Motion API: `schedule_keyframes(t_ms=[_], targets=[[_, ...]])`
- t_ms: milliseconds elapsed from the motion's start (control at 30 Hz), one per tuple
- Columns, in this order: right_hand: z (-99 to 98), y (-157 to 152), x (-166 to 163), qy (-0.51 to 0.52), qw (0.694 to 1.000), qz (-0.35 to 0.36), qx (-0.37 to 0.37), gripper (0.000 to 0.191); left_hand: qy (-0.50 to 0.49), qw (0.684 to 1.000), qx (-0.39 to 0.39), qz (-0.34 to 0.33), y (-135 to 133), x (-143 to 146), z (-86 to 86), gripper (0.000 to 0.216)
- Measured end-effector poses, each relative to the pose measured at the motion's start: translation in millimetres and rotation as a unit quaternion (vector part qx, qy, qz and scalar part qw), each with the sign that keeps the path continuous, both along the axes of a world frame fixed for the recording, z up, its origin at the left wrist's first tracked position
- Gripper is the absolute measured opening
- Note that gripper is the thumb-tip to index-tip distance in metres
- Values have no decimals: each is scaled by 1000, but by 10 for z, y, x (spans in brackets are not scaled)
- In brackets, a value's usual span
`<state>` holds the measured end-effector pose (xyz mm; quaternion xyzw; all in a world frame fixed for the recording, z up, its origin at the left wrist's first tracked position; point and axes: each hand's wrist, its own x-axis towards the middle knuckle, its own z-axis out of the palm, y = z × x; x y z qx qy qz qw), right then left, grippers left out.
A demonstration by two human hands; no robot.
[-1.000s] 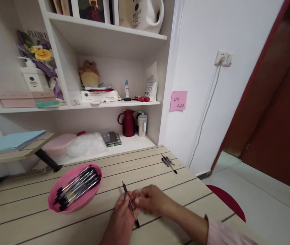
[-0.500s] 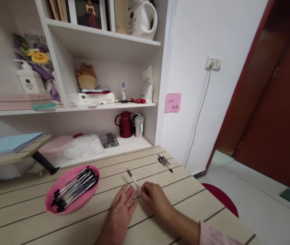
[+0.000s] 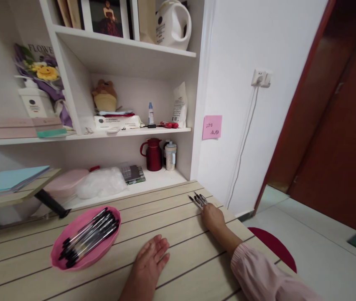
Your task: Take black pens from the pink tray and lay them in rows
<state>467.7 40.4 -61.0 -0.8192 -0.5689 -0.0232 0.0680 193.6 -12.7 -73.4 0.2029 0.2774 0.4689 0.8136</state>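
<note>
Head view, right grip (image 3: 213, 217) curled on pens (image 3: 198, 199), left grip (image 3: 150, 258) outspread

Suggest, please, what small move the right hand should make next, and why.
Probably, the right hand should uncurl and lift away, since the pens at its fingertips appear to rest on the table, though its exact grip is hidden.

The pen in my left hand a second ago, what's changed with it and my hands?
Your right hand has carried the pen off to the right and farther back, to the small pile; whether it has let go is hard to tell. Your left hand no longer has the pen and is open. The pink bowl of pens stayed where it was.
</note>
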Motion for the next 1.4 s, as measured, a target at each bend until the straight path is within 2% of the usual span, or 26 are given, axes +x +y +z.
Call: schedule_keyframes(t_ms=[233, 400, 533, 633, 667, 700, 733, 767, 800, 933, 1000, 1067, 1133, 1233, 1333, 1400], targets=[[12, -4, -12, 0, 1000, -8, 8, 29, 6, 1000, 14, -4, -17, 13, 29, 27], [107, -137, -123, -1, 999, 3, 36, 28, 13, 1000, 23, -4, -65, 1, 69, 26], [203, -331, -403, -11, 996, 68, 49, 28, 40, 998, 49, 6, -117, 3, 88, 27], [235, -518, -761, -5, 989, 142, 44, 26, 141, 985, 100, 24, -96, -13, 129, 30], [237, -585, -893, 2, 985, 166, 37, 25, 215, 967, 132, 33, -63, -43, 162, 30], [235, -651, -1023, 10, 982, 186, 29, 24, 307, 936, 169, 44, -16, -94, 209, 29], [232, -716, -1147, 19, 978, 206, 21, 23, 414, 884, 208, 59, 46, -171, 271, 27], [227, -777, -1261, 28, 974, 226, 14, 22, 527, 807, 253, 78, 117, -277, 347, 26], [221, -833, -1363, 36, 969, 243, 8, 22, 579, 765, 265, 96, 195, -411, 432, 26], [201, -973, -1658, 76, 956, 283, -3, 20, 695, 657, 255, 139, 493, -1071, 763, 26], [192, -996, -1748, 95, 954, 286, -4, 21, 748, 607, 235, 133, 602, -1338, 845, 20], [179, -998, -1802, 108, 952, 286, -3, 21, 785, 569, 218, 116, 672, -1497, 853, 12], [159, -992, -1819, 120, 951, 285, 3, 21, 805, 545, 211, 100, 703, -1566, 824, 5], [116, -976, -1785, 148, 948, 282, 17, 20, 810, 537, 215, 96, 685, -1589, 814, 5], [78, -930, -1718, 209, 937, 274, 53, 19, 785, 560, 235, 122, 603, -1532, 897, 9], [75, -870, -1680, 294, 913, 265, 94, 21, 750, 593, 258, 143, 509, -1383, 946, 8]])
